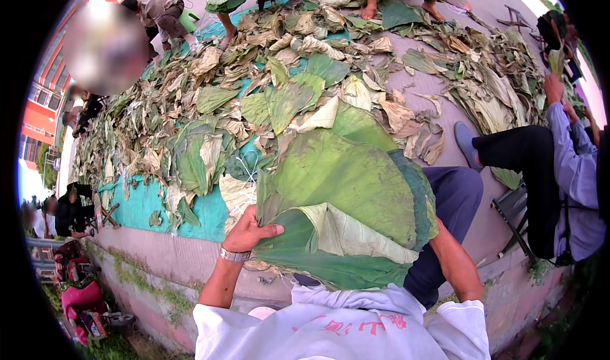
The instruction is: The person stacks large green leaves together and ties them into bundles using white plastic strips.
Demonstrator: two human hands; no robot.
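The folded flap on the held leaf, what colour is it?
The folded flap is pale, whitish green, best seen in the head view.

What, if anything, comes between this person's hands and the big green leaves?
Nothing visible at the left hand, which directly grips the edge of the green leaves. The right hand is mostly hidden behind them, so I can't tell there.

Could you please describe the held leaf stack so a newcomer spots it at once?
Find the white shirt at the bottom. Above it, the left hand grips the leaf stack. Unlike the crumpled brown leaves beyond, it is broad, layered and mostly green, with a pale fold across its front.
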